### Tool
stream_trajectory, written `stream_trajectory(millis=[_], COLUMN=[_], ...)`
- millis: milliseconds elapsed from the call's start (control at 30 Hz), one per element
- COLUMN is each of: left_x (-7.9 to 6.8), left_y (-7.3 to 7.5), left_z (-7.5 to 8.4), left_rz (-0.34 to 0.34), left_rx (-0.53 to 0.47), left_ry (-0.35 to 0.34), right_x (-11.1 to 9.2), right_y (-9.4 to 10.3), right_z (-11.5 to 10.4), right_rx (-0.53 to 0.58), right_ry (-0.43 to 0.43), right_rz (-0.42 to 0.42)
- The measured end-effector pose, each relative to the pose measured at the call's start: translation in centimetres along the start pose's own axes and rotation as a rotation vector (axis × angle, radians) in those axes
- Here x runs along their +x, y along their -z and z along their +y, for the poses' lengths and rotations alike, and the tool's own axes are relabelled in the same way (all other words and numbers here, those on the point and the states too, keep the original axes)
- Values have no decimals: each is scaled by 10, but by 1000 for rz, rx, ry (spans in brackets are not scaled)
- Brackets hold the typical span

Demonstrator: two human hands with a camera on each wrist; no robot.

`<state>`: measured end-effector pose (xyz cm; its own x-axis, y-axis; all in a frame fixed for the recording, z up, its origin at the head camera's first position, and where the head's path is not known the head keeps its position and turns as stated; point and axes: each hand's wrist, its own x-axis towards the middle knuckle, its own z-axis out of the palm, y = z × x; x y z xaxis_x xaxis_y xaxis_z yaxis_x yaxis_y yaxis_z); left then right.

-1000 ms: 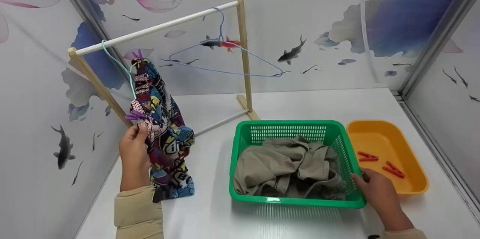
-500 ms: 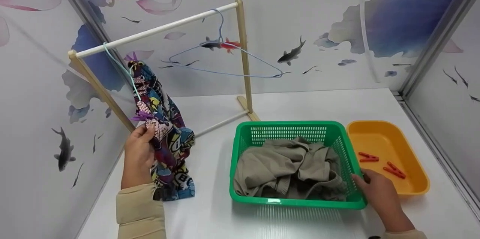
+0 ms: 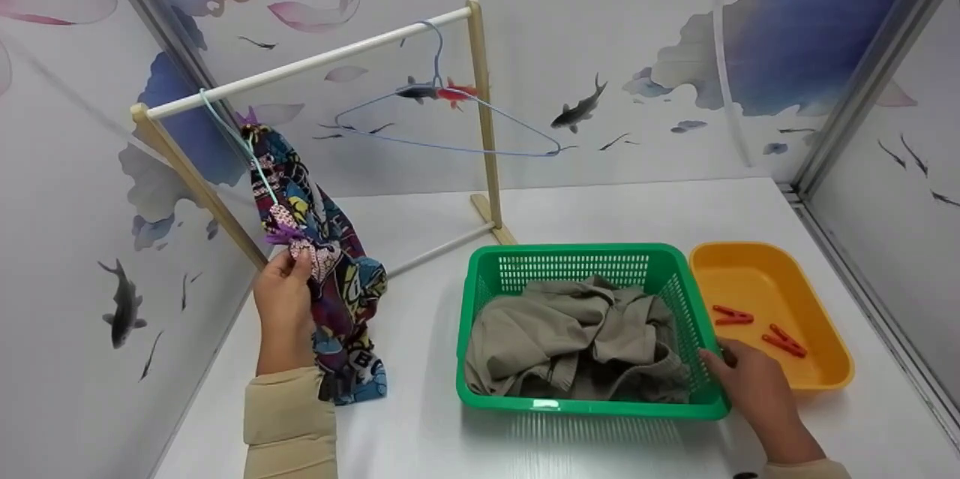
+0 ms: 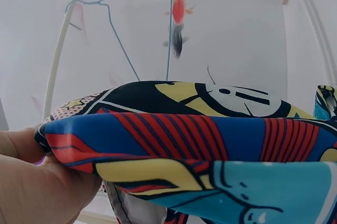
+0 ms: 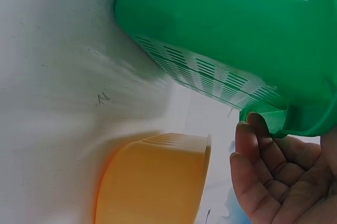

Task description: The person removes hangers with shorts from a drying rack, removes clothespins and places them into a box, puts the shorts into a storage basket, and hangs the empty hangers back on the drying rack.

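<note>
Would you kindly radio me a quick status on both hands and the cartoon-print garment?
Left hand pinching cartoon-print garment. Garment on mint-green hanger, purple clothespins attached. Right hand gripping rim of green laundry basket. No obstruction visible.

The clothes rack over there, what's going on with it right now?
A person's left hand pinches a patterned garment that hangs, with purple clips on it, from a pale green hanger on the clothes rack. The right hand grips the near right side of a green basket, where a gray-brown garment lies crumpled. A blue hanger hangs bare on the rod, and two red clips lie in the yellow tub.
</note>
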<state>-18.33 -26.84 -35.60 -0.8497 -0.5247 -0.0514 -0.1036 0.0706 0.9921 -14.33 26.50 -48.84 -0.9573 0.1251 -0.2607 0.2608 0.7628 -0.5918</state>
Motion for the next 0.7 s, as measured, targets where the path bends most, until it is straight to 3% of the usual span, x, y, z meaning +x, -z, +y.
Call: stream_trajectory(millis=[200,700], left_x=[1,7], left_y=[-1,1], left_z=[-1,-5], left_rz=[27,43], left_rx=[47,19], left_ry=[-4,26], right_x=[0,1], right_y=[0,0], right_z=[0,-1], right_rx=[-14,3], right_ry=[-3,-23], right_rz=[0,-12])
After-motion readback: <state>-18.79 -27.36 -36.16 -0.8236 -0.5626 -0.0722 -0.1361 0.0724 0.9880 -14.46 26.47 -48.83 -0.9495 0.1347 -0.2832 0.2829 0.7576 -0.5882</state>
